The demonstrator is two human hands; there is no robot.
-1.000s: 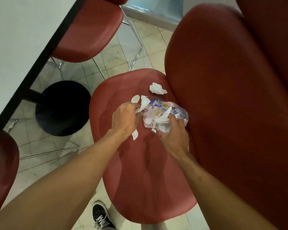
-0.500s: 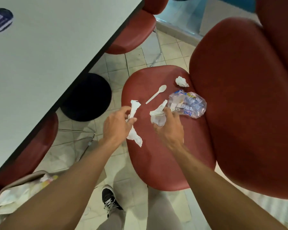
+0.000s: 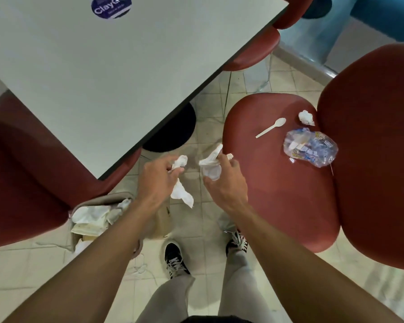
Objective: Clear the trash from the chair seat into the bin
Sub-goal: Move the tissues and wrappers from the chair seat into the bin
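Observation:
My left hand (image 3: 158, 180) grips a crumpled white napkin (image 3: 181, 194) that hangs over the floor, left of the red chair seat (image 3: 278, 194). A second white tissue wad (image 3: 210, 166) is held in my right hand (image 3: 226, 183) at the seat's left edge. On the seat lie a white plastic spoon (image 3: 271, 127), a small crumpled tissue (image 3: 306, 117) and a crushed clear plastic bag (image 3: 310, 148) with printed wrappers. The beige bin (image 3: 117, 199), holding white paper, stands on the floor below and left of my left hand.
A grey table (image 3: 126, 66) with a blue round sticker fills the upper left, its black base (image 3: 173, 131) beside the chair. Other red chairs (image 3: 28, 171) stand to the left and at the top. The red chair back (image 3: 378, 148) rises at right. My feet (image 3: 175, 257) stand on tiled floor.
Both hands have lifted off the seat and moved left toward the bin, each carrying white tissue. The plastic bag and spoon stayed on the seat. The view has swung left and back.

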